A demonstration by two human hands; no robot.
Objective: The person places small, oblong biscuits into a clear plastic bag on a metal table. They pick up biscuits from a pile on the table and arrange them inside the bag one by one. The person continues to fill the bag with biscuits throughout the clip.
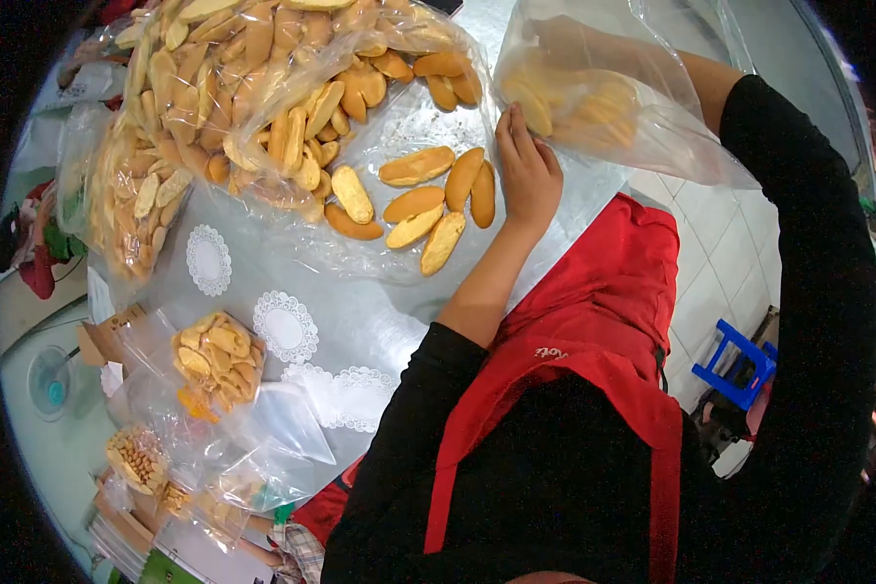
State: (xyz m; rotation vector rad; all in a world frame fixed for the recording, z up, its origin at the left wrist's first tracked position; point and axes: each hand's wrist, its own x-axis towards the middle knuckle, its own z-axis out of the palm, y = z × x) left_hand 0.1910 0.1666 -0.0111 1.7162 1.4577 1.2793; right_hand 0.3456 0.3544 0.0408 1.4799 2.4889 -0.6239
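Observation:
My right hand (555,44) is inside a clear plastic bag (657,109) at the upper right, blurred by the film; whether it grips anything I cannot tell. Oval bread pieces (606,109) lie within that bag. Against the bag's left side rest the fingertips of my left hand (529,171), near a pale slice; its grip on the bag or slice is unclear. Just left of this hand, several loose oval bread pieces (416,166) lie on clear plastic film, some brown side up, others pale side up. A large open plastic bag (212,95) full of similar pieces fills the upper left.
White paper doilies (286,326) lie on the metal table (401,306). Smaller filled plastic bags (219,358) and cardboard boxes (109,343) stand at the lower left. Another person's plaid sleeve (299,547) shows at the bottom. A blue plastic stool (737,365) is on the tiled floor.

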